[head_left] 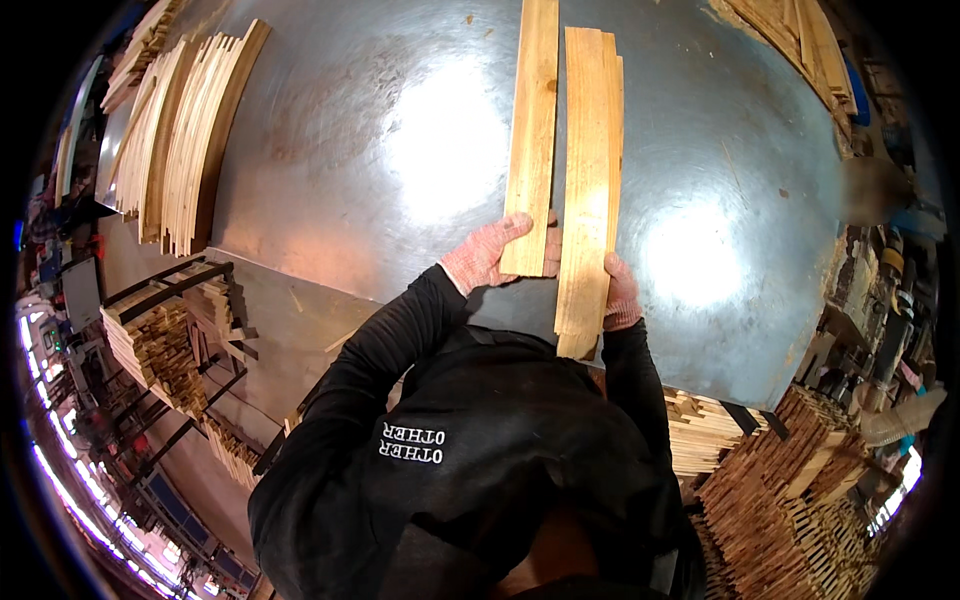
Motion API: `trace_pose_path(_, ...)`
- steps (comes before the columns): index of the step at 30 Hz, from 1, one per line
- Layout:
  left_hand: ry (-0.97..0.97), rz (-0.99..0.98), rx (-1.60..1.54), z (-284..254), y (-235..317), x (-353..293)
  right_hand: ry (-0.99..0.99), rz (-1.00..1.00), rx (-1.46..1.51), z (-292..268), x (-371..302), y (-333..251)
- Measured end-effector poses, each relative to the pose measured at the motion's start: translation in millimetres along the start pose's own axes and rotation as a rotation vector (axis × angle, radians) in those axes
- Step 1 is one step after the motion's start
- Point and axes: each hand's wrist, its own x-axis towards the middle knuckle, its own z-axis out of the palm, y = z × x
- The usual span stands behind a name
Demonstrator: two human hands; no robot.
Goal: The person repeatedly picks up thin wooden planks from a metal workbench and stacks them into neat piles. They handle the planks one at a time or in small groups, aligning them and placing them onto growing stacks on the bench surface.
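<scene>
My left hand (497,250), in a pinkish knit glove, grips the near end of a long wooden board (533,130). Its thumb lies on top and the fingers show past the board's right edge. Right of it, across a narrow gap, lies a small stack of wooden boards (588,160), their ends slightly uneven. My right hand (621,292), gloved alike, holds this stack by its right side near the close end; its fingers are partly hidden beneath. Both lengths point away from me over a grey metal tabletop (330,150).
Bundles of thin boards (200,130) stand at the table's far left. More boards (800,50) lie at the far right corner. Below the table's left edge is a rack of stacked wood (165,360). Large wood piles (780,470) stand at the lower right.
</scene>
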Motion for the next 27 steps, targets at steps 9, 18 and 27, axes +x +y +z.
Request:
trace_pose_path(9, 0.24, 0.204, 0.623, 4, -25, -4, 0.329, -0.218, -0.564, 78, 19, 1)
trace_pose_path(18, 0.44, 0.011, 0.104, -3, -27, -10, 0.555, -0.206, -1.251, 74, 26, 13)
trace_pose_path(27, 0.184, -0.014, -0.48, 3, -46, -71, 0.123, -0.22, -0.444, 35, 29, 14)
